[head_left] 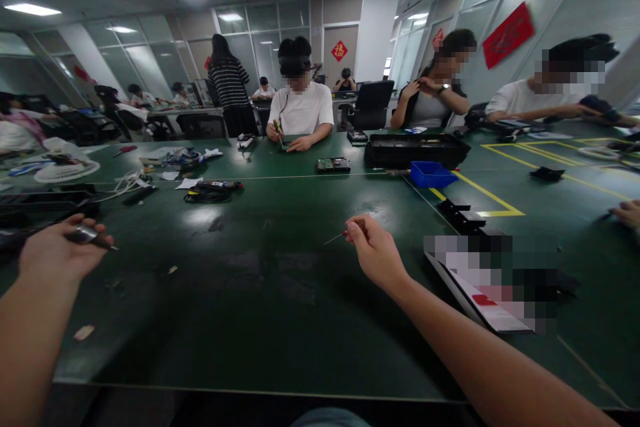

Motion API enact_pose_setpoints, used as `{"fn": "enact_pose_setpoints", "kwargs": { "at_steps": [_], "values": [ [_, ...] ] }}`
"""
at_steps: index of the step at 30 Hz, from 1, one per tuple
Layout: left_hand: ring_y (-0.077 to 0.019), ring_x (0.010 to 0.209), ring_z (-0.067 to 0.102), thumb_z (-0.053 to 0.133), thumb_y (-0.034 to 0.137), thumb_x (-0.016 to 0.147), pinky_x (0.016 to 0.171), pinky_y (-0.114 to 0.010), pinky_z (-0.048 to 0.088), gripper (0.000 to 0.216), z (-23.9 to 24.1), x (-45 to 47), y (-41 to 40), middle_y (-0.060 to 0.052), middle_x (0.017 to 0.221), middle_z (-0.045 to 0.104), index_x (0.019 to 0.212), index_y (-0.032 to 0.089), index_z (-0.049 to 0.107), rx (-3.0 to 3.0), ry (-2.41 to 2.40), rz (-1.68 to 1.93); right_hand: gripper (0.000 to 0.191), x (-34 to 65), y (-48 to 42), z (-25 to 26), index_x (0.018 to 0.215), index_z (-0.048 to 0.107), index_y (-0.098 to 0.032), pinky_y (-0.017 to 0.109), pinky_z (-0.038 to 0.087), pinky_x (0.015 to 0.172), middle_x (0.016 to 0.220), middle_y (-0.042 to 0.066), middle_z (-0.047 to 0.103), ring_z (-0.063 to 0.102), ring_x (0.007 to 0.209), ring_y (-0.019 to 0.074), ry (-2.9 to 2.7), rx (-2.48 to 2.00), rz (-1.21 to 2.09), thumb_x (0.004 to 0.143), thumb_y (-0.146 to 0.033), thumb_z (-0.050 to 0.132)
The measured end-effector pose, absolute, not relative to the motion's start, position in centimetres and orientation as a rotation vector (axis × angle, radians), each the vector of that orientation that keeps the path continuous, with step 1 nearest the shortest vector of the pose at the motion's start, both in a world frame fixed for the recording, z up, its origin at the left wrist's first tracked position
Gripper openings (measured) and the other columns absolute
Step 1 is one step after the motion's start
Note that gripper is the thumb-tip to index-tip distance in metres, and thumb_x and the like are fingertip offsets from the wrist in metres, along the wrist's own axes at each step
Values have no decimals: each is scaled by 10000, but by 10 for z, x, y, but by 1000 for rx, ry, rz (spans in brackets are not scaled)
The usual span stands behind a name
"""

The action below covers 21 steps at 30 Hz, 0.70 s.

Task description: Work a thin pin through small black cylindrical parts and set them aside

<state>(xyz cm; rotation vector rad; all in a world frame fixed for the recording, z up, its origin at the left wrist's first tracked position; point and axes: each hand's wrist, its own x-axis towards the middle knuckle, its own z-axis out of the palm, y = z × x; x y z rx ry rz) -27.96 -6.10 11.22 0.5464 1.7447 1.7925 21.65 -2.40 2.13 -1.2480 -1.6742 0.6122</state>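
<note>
At the left, above the green table, my left hand is closed around a dark, shiny pen-shaped tool with a thin pointed tip aimed right. My right hand, near the middle, pinches a thin screwdriver; its slim metal shaft points left, and the fingers cover most of its handle. Both tools are held apart from each other. Nearest my right forearm lies a white sheet-like item with a red mark, partly blurred out.
A black cable bundle lies beyond my hands. Farther back are a hard drive, a blue bin and a long black tray. Black brackets sit at right. A co-worker works opposite; another person's hand shows at the right edge.
</note>
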Motion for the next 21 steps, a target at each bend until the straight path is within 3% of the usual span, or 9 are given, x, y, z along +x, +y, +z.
{"fn": "enact_pose_setpoints", "kwargs": {
  "at_steps": [4, 14, 21],
  "values": [
    [-156, 657, 508, 450, 0, 715, 620, -291, 466, 205, 111, -224, -42, -9, 703, 541, 820, 156, 531, 590, 1466, 1851, 256, 217, -25, 22, 968, 619, -227, 339, 492, 720, 830, 37, 704, 672, 792, 208, -1676, -1239, 611, 987, -416, 448],
    [-157, 687, 534, 514, 61, 628, 630, -268, 459, 298, 105, -73, -22, -38, 769, 548, 898, 144, 608, 1016, 1170, 1380, 252, 217, -26, 25, 975, 622, -226, 336, 484, 712, 854, 38, 706, 665, 801, 207, -1690, -1253, 631, 989, -406, 446],
    [-197, 859, 568, 553, 109, 724, 830, -335, 469, 317, 78, 16, -30, -59, 919, 599, 1024, 175, 629, 1521, 1089, 984, 243, 218, -27, 27, 966, 615, -228, 327, 474, 704, 831, 29, 696, 665, 792, 205, -1682, -1248, 629, 990, -405, 450]
  ]
}}
